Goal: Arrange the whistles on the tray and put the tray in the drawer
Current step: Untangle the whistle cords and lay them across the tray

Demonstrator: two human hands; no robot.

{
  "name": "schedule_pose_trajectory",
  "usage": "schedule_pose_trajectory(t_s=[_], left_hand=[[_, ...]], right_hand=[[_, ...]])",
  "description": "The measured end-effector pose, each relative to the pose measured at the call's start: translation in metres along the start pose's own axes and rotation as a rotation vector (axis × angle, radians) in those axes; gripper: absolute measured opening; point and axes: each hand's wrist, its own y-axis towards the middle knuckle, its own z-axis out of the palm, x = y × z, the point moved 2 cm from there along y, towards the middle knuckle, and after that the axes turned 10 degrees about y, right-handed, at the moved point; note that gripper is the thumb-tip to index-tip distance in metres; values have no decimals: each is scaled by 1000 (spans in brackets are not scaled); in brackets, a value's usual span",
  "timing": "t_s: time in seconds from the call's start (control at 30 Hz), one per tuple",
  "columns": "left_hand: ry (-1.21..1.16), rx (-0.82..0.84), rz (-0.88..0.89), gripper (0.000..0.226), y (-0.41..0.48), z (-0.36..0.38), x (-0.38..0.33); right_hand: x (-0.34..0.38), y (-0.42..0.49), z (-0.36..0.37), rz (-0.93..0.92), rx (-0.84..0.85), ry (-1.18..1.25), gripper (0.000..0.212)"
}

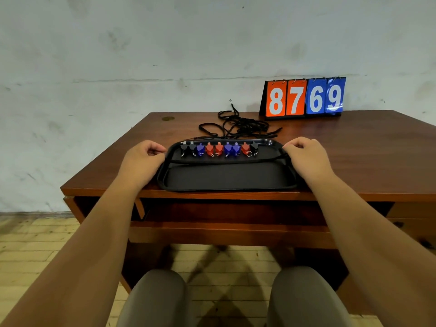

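Whistles sit in a row along far edge of black tray, centre frame on wooden surface. Left hand and right hand each close their grip on tray's side rims. Drawer open below.

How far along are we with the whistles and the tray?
Arranging looks done: the whistles sit in one row along the far edge of the black tray. In hand: the left hand and right hand rest at the tray's two ends, though a closed grip cannot be confirmed. Left: the tray still sits on the desk; it has to go into the open drawer below.
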Motion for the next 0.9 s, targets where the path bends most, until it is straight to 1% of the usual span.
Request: schedule_pose_trajectory(t_s=[0.1, 0.17, 0.23, 0.4, 0.67, 0.9], left_hand=[[-17, -4, -11, 8, 3, 1, 2], [-13, 6, -12, 13, 4, 2, 2], [17, 24, -6, 18, 5, 4, 1], [65, 53, -5, 8, 9, 6, 4], [51, 30, -30, 10, 4, 2, -1], [78, 48, -55, 13, 1, -1, -6]], right_hand=[[1, 0, -1, 32, -7, -9, 30], [1, 0, 0, 45, -13, -14, 32], [2, -2, 0, 61, -6, 7, 32], [3, -1, 0, 64, 30, -1, 21], [5, -4, 0, 84, 41, 29, 23], [9, -7, -1, 101, 67, 59, 24]])
